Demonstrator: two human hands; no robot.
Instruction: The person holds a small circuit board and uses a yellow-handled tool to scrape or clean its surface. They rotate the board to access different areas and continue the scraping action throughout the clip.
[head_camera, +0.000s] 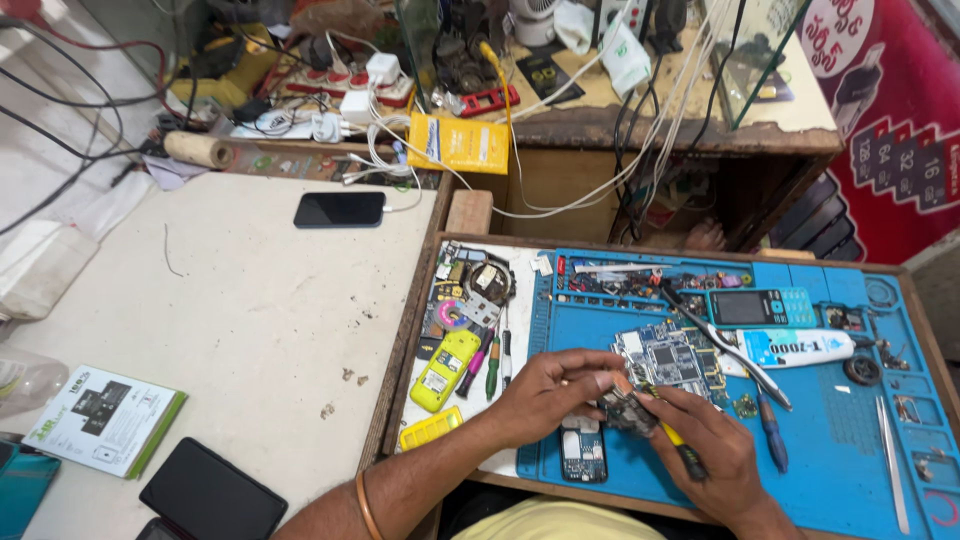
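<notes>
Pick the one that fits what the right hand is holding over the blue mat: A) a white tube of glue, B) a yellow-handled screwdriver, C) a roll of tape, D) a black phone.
B: the right hand grips a yellow-handled screwdriver whose tip meets the small circuit board held by the left hand above the blue mat.

Blue mat (840, 440) crowded w/ tools, white table (250, 320) open (mostly)
</notes>
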